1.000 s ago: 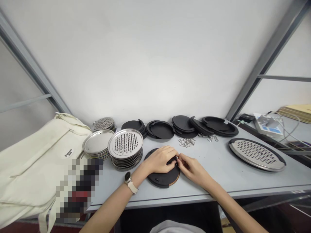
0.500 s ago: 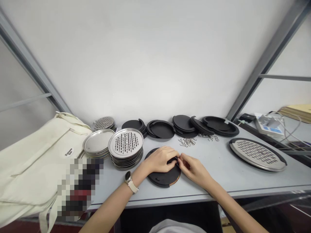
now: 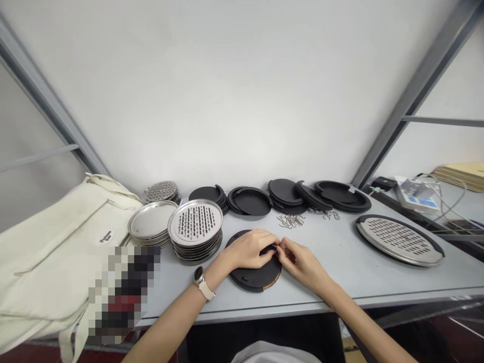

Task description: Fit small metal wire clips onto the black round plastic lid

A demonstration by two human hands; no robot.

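Note:
A round black plastic holder (image 3: 255,280) lies on the table in front of me, with a copper-brown strip showing on its near right rim. My left hand (image 3: 251,249) rests across it, thumb and fingers closed on its right edge. At that same edge my right hand (image 3: 298,259) pinches a small metal hook, mostly hidden by the fingertips. Both hands' fingertips nearly meet there. Beyond them lies a loose pile of small metal hooks (image 3: 290,221).
Stacked round metal grater plates (image 3: 195,224) and plain metal discs (image 3: 151,220) stand left. Black holders (image 3: 251,201) line the wall. A grater plate in a black holder (image 3: 401,239) lies right. A cream bag (image 3: 56,252) covers the left end; metal posts (image 3: 408,96) flank the table.
Both hands stay at the black holder's right edge; the right fingertips have shifted very slightly on the small metal hook. The view has moved a little.

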